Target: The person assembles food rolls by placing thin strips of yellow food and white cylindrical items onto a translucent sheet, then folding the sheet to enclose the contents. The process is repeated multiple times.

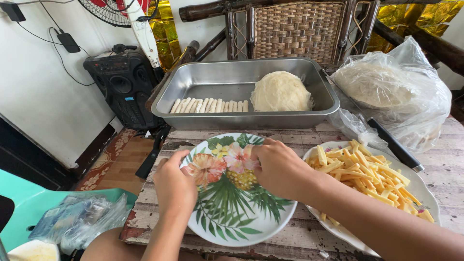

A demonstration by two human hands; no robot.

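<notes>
A: What's the biggest risk here?

B: The steel tray (193, 87) overhangs the counter (449, 159); a nudge could tip it.

A: And the floral plate (232, 212)?

B: It lies at the counter's near edge. The left hand (175, 186) curls on its rim; the right hand (280, 166) pinches above its middle, on what I cannot tell.

A: Crowded?

B: The plate of cheese sticks (367, 176) touches it, and the bagged wrappers (391, 87) sit behind.
</notes>
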